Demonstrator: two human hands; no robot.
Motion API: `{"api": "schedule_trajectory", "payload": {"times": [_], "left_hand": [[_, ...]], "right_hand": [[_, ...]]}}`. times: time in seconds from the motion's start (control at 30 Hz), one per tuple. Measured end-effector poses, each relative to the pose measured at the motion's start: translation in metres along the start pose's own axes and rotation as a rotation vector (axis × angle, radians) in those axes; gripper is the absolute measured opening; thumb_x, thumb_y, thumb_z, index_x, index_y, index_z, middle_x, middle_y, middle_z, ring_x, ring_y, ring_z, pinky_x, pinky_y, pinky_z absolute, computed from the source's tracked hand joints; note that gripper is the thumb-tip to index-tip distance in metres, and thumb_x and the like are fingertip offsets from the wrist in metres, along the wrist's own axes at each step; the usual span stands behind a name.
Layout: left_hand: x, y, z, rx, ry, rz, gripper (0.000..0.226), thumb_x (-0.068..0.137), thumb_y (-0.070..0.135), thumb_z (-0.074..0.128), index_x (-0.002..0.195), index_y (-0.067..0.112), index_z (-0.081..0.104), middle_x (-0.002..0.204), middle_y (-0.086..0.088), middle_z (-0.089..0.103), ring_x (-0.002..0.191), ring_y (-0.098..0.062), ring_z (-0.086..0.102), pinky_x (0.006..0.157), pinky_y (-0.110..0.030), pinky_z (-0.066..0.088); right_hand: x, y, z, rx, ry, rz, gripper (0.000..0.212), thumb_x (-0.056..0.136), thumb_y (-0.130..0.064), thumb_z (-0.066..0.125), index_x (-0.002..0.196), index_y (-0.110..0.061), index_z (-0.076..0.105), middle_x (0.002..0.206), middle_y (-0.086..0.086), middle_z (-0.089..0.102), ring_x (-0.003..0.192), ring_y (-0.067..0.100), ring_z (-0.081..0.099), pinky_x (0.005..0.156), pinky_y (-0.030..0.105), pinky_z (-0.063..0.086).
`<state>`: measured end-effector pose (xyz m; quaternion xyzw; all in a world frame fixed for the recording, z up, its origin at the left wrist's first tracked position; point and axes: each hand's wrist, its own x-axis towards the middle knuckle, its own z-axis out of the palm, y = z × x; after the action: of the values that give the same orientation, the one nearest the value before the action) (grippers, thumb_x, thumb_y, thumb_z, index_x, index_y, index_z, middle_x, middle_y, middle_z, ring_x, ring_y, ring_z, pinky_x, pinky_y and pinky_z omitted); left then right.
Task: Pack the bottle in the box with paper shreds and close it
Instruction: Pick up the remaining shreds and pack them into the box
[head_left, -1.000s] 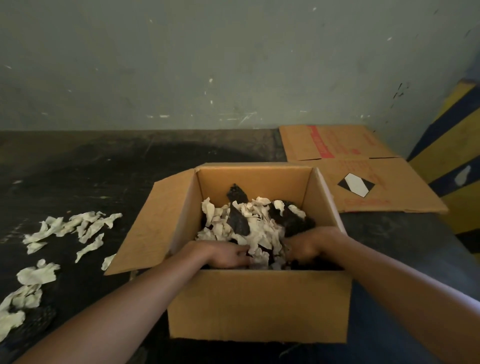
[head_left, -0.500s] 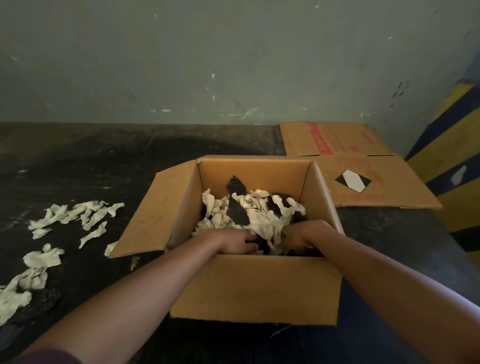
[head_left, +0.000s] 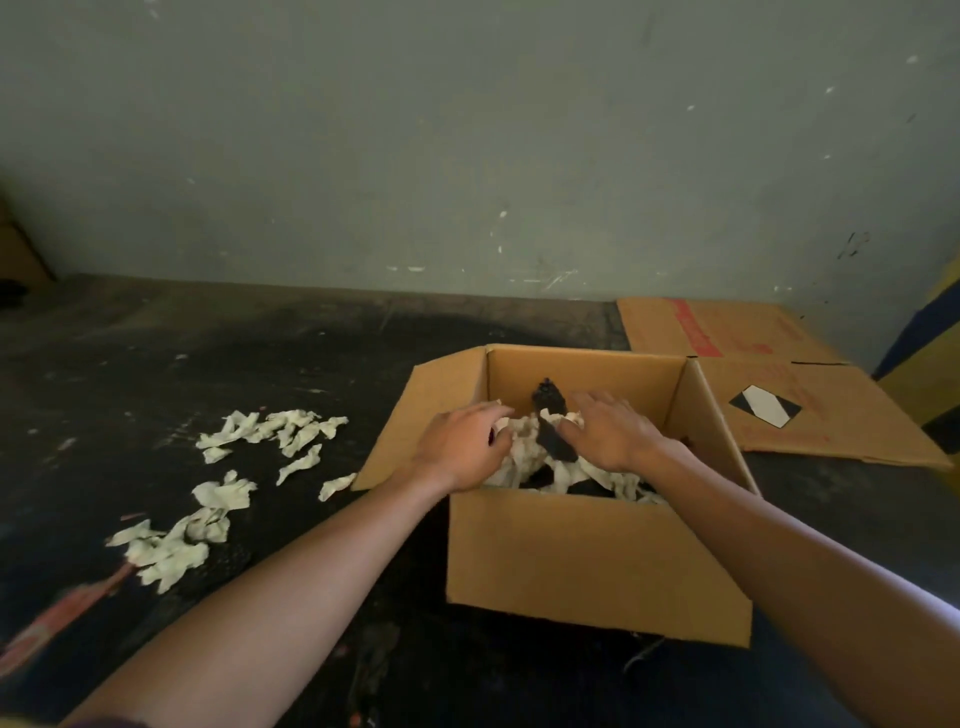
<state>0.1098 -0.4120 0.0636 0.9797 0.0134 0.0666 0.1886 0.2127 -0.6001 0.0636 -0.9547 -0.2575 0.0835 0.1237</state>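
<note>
Lifted from before, left hand (head_left: 462, 451) and right hand (head_left: 610, 434) spread flat, pressing shreds (head_left: 524, 452), box (head_left: 597, 561) unclosed.

both hands (head_left: 540, 441) have lifted, apparently flat atop the shreds (head_left: 524, 452).

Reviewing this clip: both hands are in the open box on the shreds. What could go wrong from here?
1. The dark bottle pokes up through the paper shreds between the left hand and right hand; left like that, it may be poorly cushioned.
2. Many loose shreds lie on the surface outside the box, so the padding inside may be thin.
3. The left flap splays outward; closing is not yet begun.
</note>
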Motion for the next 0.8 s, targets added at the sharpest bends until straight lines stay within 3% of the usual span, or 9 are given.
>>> {"api": "schedule_trajectory", "payload": {"times": [0.2,0.37,0.6,0.8], "left_hand": [[-0.100,-0.067,-0.028,-0.042,0.031,-0.127,0.046,0.101,0.035,0.045,0.146,0.024,0.044,0.153,0.003,0.043,0.140,-0.016,0.039,0.113,-0.042,0.032],[-0.210,-0.135,-0.023,-0.056,-0.026,-0.318,0.055,0.101,0.040,0.045,0.152,0.026,0.031,0.159,-0.002,0.031,0.144,-0.023,0.033,0.113,-0.046,0.029],[-0.342,-0.215,0.013,-0.133,-0.212,-0.593,0.069,0.098,0.047,0.047,0.156,0.027,0.016,0.164,-0.008,0.017,0.147,-0.031,0.026,0.116,-0.050,0.027],[-0.385,-0.258,0.037,-0.104,-0.310,-0.684,0.079,0.097,0.054,0.044,0.158,0.026,0.003,0.166,-0.009,0.001,0.151,-0.036,0.003,0.121,-0.048,0.013]], "right_hand": [[-0.043,-0.088,0.048,-0.014,0.078,-0.081,0.063,0.099,-0.053,0.035,0.155,-0.029,0.017,0.165,0.008,0.007,0.152,0.031,0.001,0.119,0.057,0.010],[-0.095,-0.169,0.105,-0.084,0.128,-0.231,0.062,0.099,-0.051,0.036,0.155,-0.029,0.018,0.165,0.009,0.001,0.151,0.029,-0.008,0.120,0.054,0.006],[-0.155,-0.230,0.218,-0.011,-0.188,-0.224,0.070,0.099,-0.053,0.039,0.156,-0.034,0.004,0.166,0.006,-0.011,0.151,0.027,-0.013,0.121,0.052,0.003],[-0.171,-0.251,0.281,-0.031,-0.424,-0.161,0.080,0.096,-0.059,0.040,0.155,-0.038,-0.011,0.164,0.007,-0.019,0.150,0.029,-0.015,0.120,0.055,0.001]]}}
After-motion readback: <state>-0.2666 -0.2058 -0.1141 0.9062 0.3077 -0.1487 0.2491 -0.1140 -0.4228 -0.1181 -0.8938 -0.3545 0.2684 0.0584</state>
